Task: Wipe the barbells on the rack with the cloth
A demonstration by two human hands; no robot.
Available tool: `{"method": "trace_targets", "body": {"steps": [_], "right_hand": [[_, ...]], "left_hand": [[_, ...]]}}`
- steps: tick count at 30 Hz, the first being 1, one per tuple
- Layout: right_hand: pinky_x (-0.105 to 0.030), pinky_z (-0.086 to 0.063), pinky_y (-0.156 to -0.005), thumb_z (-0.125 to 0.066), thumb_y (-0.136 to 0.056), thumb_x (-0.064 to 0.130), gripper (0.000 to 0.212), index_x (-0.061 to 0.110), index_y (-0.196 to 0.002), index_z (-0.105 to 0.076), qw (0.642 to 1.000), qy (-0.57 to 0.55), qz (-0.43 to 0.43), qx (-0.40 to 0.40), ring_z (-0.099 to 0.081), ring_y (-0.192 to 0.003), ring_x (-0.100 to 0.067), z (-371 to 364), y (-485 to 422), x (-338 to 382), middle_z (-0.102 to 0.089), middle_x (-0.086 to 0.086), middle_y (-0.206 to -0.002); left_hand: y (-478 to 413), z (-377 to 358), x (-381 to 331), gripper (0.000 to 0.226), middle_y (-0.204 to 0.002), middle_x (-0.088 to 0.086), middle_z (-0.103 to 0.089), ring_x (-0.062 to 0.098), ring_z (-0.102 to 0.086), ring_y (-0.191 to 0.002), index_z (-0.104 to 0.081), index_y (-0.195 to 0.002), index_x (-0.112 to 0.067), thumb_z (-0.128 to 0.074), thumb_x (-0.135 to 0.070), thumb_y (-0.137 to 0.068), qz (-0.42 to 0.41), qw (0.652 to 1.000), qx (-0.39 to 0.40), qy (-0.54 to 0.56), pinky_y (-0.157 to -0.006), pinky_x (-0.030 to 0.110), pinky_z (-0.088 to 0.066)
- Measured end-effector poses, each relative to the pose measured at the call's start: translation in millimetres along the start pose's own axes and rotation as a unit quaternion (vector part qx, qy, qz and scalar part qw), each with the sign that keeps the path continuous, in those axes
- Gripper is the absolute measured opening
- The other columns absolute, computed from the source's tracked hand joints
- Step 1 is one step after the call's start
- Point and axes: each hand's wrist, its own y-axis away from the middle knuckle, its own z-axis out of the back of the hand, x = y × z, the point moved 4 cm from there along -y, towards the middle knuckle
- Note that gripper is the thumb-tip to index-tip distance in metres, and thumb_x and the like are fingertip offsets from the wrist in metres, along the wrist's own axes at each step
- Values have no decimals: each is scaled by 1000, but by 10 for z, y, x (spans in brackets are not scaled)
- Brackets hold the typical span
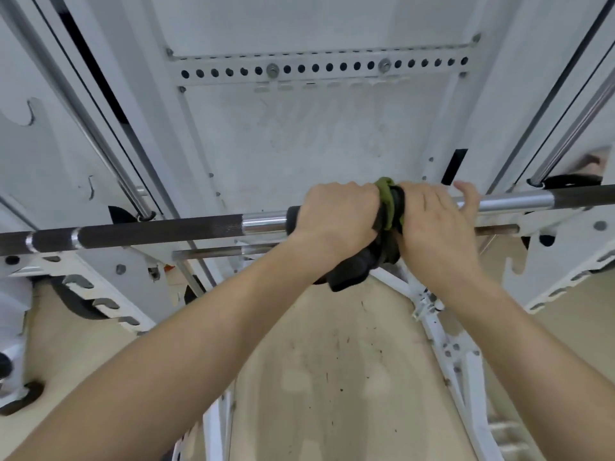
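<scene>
The barbell lies horizontally across the white rack, spanning the view from 9 o'clock to 3 o'clock, with both hands at its middle. The cloth, dark with a green edge, is bunched around the bar between the hands, and a loose tail hangs below toward 6 o'clock.

The left hand is closed over the bar and the cloth, fingers curled round and pressed together. The right hand lies over the bar just beside the cloth, at its 3 o'clock side; its fingers are draped over the top of the bar, slightly spread and not fully clenched.

Handling judgement: the bar is rigid, heavy steel and should stay seated in the rack while wiped. The polished sections will let the cloth slide freely; the dark knurled sections will likely drag and snag the fabric. The cloth is soft and light and is best gripped wrapped fully around the bar.

Surroundings: a thinner second bar runs parallel just below the barbell. Chrome guide rods rise at 10 o'clock and 2 o'clock. The rack uprights at both ends limit the stroke of the cloth. The floor below shows dark specks.
</scene>
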Motion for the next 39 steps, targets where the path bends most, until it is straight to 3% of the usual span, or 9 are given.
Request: {"method": "trace_targets", "body": {"steps": [4, 7, 10, 15, 22, 25, 28, 32, 39], "right_hand": [[-46, -44, -90, -48, -92, 1, 19, 9, -105, -59, 998, -41, 21, -53, -55, -76, -29, 37, -126, 931, -55, -6, -83], [-41, -41, -77, -46, -92, -1, 18, 10, -97, -59, 996, -46, 4, -80, -49, -68, -26, 44, -186, 1434, -51, -4, -76], [-39, -41, -73, -46, -93, -2, 19, 9, -92, -61, 993, -36, -3, -115, -44, -65, -25, 53, -201, 1513, -47, -4, -72], [-35, -46, -71, -50, -94, -1, 19, 11, -92, -64, 988, -25, 44, -146, -42, -62, -23, 109, -182, 1252, -44, -1, -69], [-36, -50, -78, -39, -97, 1, 27, 8, -101, -65, 990, -9, 48, -132, -49, -66, -25, -31, -9, -164, -51, -2, -73], [-39, -49, -94, -40, -98, 2, 26, 10, -102, -65, 989, 12, 44, -143, -50, -67, -23, -47, 92, -896, -50, 0, -73], [-46, -36, -108, -36, -96, 4, 27, 12, -110, -59, 992, 36, 40, -110, -55, -74, -21, -115, 185, -1618, -52, 2, -79], [-46, -29, -107, -38, -97, 4, 30, 12, -116, -60, 995, 22, 26, -96, -61, -83, -22, -174, 295, -2502, -60, 2, -87], [-47, -34, -104, -37, -96, 4, 35, 13, -122, -59, 997, 17, 35, -70, -60, -86, -22, -228, 360, -3339, -60, 2, -90]], "left_hand": [[488, -1, 781, 19, -61, -6, -30, 26, -42, -58, -41, -91, -23, -54, -36, -89, 32, 999, -15, -39, -52, 30, -28], [733, -10, 1175, 25, -57, -5, -34, 19, -32, -45, -42, -85, -18, -54, -39, -88, 41, 997, -37, -60, -45, 28, -20], [766, 1, 1243, 25, -55, -5, -34, 15, -25, -42, -42, -82, -18, -54, -39, -87, 36, 996, -45, -73, -44, 27, -15], [669, -30, 1081, 25, -53, -5, -35, 17, -29, -41, -43, -79, -18, -55, -37, -88, 42, 995, -61, -73, -45, 25, -21], [-38, -61, -156, 36, -46, -7, -20, 12, -14, -37, -36, -68, -17, -66, -33, -78, 23, 993, -67, -92, -44, 20, -11], [-407, -104, -804, 28, -51, -5, -28, 14, -22, -40, -37, -74, -17, -56, -35, -84, 22, 992, -75, -100, -43, 25, -14], [-784, -105, -1435, 24, -55, -3, -33, 16, -27, -43, -39, -80, -17, -50, -35, -90, 34, 992, -75, -93, -44, 27, -17], [-1242, -118, -2202, 22, -55, -3, -35, 17, -28, -43, -40, -80, -17, -51, -34, -89, 34, 995, -66, -74, -44, 28, -18], [-1667, -144, -2883, 20, -57, -3, -35, 18, -32, -45, -39, -81, -18, -51, -30, -90, 54, 996, -57, -54, -45, 27, -18]]}}
